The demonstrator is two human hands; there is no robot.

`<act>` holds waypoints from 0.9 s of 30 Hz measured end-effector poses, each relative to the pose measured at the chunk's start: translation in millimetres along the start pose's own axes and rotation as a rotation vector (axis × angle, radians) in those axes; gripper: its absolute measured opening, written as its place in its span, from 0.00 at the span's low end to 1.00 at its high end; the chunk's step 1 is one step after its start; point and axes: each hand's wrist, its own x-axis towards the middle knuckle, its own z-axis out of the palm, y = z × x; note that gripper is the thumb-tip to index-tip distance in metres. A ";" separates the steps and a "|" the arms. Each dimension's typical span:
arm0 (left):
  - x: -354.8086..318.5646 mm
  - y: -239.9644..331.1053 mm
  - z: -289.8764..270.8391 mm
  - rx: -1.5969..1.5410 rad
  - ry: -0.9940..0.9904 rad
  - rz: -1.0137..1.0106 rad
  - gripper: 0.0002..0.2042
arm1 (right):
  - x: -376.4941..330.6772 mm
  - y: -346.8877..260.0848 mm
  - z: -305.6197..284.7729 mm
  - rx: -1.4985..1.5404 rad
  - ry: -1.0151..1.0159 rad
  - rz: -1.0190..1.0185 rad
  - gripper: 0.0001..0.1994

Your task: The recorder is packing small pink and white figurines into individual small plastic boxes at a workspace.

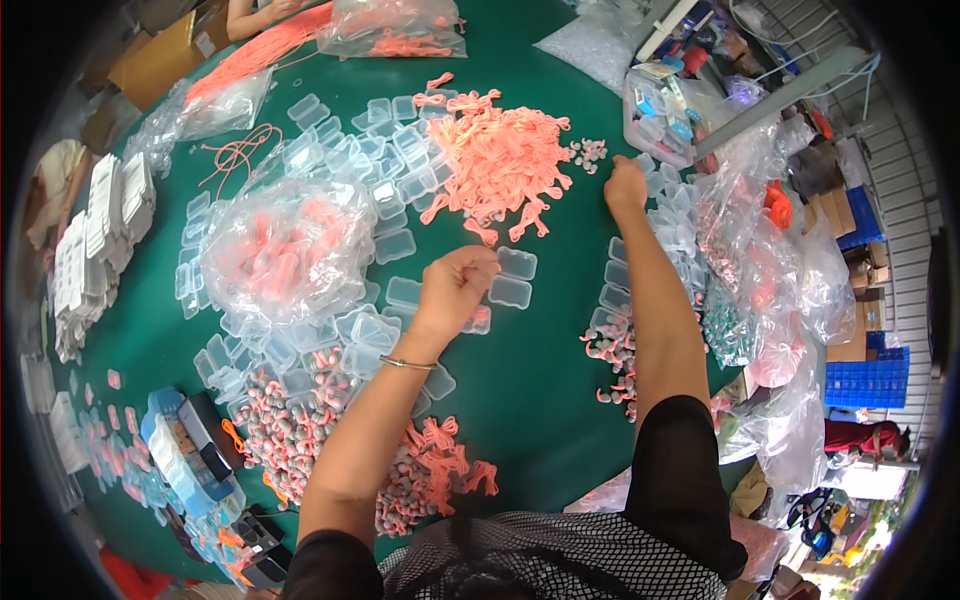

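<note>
Fingers: left hand (pixel 455 283) curled tight, at the edge of a clear plastic case (pixel 510 291); whether it pinches anything I cannot tell. Right hand (pixel 625 185) bunched shut among clear cases (pixel 668 215) at 2 o'clock; contents hidden.
Handling: case likely light, stiff, slick, thin-walled; best taken by its edges.
Look: small, transparent, rounded rectangle, lying flat.
Place: centre of the green table (pixel 540 390).
Around: pink cord pile (pixel 500 160) at 12 o'clock; bagged pink pieces (pixel 285 250) at 9; pink-grey earplugs (pixel 285 430) at 7.
</note>
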 end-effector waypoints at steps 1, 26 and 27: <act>-1.3 11.5 3.2 0.083 0.012 -0.001 0.07 | 5.5 8.6 -1.7 -0.023 -0.039 0.034 0.12; -11.4 7.8 4.8 0.854 -0.109 0.403 0.06 | -211.5 -89.8 -81.2 0.452 -0.184 -0.498 0.06; -12.9 9.1 2.8 0.841 -0.125 0.406 0.08 | -211.3 -90.0 -83.0 0.504 -0.204 -0.495 0.06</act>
